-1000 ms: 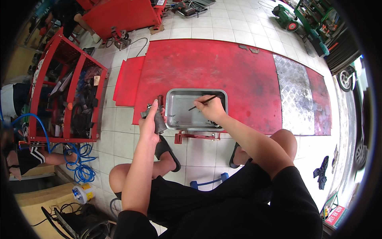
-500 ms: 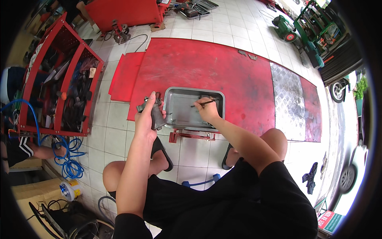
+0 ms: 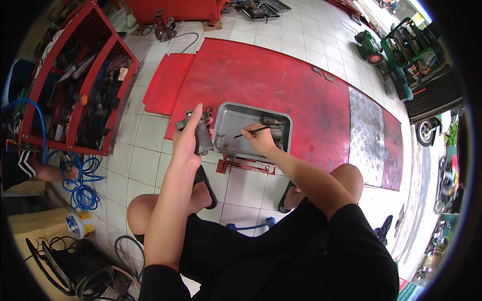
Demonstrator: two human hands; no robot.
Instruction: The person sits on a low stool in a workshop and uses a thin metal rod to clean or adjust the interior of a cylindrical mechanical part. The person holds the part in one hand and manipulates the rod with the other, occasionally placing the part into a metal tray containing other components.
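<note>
My left hand (image 3: 189, 139) is wrapped round a grimy grey metal cylindrical machine part (image 3: 203, 139), holding it up at the left end of a grey metal tray (image 3: 228, 120). Fingers and palm hide some of that part. Over the tray, my right hand (image 3: 259, 141) pinches a thin dark stick-like tool (image 3: 260, 129), whose tip points left toward the tray's middle. Whether the tip touches anything I cannot tell. A small cylindrical metal part (image 3: 271, 121) and a wider grey cylinder (image 3: 276, 132) lie in the tray's right end, partly behind my right hand.
The tray stands on a red lift platform (image 3: 241, 70) with a metal tread plate (image 3: 365, 135). A red tool cart (image 3: 95, 75) is at the left, near a coiled blue hose (image 3: 83, 185) and another person's arm (image 3: 47, 172). A blue-ended bar (image 3: 248, 228) lies between my feet.
My right hand has shifted left within the tray with the stick-like tool, uncovering parts at the tray's right end. My left hand still holds the metal part. The whole view has shifted slightly.
</note>
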